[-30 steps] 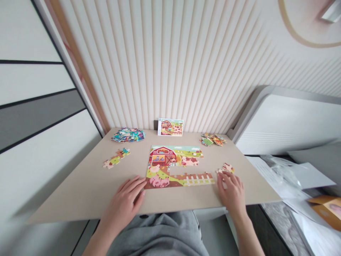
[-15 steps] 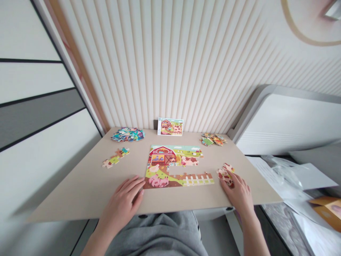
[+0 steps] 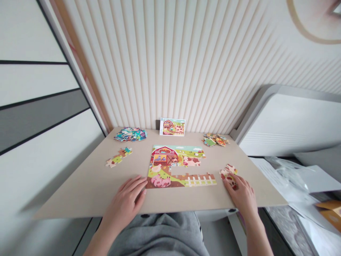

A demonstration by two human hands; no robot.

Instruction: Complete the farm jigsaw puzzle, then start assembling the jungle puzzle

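Note:
A partly assembled jigsaw puzzle [image 3: 163, 170] lies at the table's middle, showing a red barn, a pink pig, a cow's head and a white fence. A gap runs across its right side, above the fence row. My left hand [image 3: 128, 197] rests flat with fingers stretched out, their tips touching the puzzle's lower left edge. At the right, my right hand [image 3: 242, 193] has thumb and fingers on a small joined group of brown-and-white puzzle pieces [image 3: 228, 173], partly hiding it. That group lies apart from the main puzzle.
A picture card [image 3: 172, 127] of the farm scene leans against the ribbed wall. Blue puzzle pieces [image 3: 130, 134] are heaped at the back left, orange and green pieces [image 3: 215, 139] at the back right. A joined strip [image 3: 118, 157] lies left on the table [image 3: 87, 192].
The whole view has shifted slightly, so everything appears a little further right. Both hands keep their places, with the right fingers still on the brown-and-white pieces.

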